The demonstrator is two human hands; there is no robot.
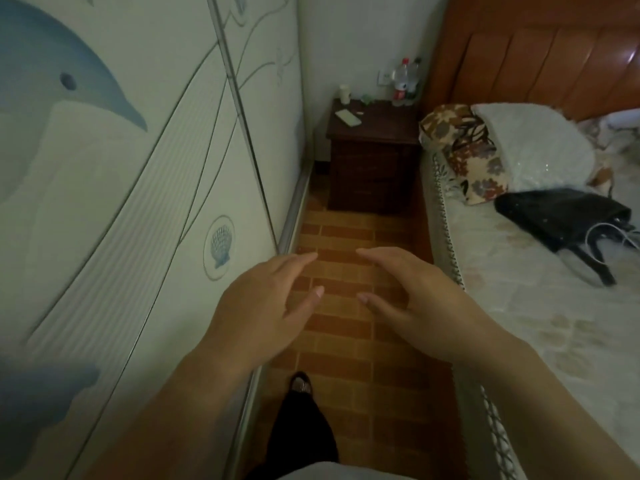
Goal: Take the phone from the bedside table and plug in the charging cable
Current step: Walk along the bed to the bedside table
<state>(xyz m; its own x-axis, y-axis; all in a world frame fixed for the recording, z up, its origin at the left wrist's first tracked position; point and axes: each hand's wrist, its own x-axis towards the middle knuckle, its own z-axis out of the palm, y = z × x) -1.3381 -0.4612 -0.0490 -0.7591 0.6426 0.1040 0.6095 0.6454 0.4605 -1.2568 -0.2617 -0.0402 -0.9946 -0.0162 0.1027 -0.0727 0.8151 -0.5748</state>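
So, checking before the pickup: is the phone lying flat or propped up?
Flat. The phone lies on the bedside table top, leaning on nothing.

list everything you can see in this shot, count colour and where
flat white phone: one, white, on the bedside table's front left
dark wooden bedside table: one, dark brown, end of the aisle
white paper cup: one, white, table's back left
clear plastic bottles: two, red and green labels, table's back right
floral cushion: one, brown and cream, bed
white pillow: one, white, bed
black handbag: one, black, bed
white cable: one, white, at the handbag
left hand: empty, open
right hand: empty, open
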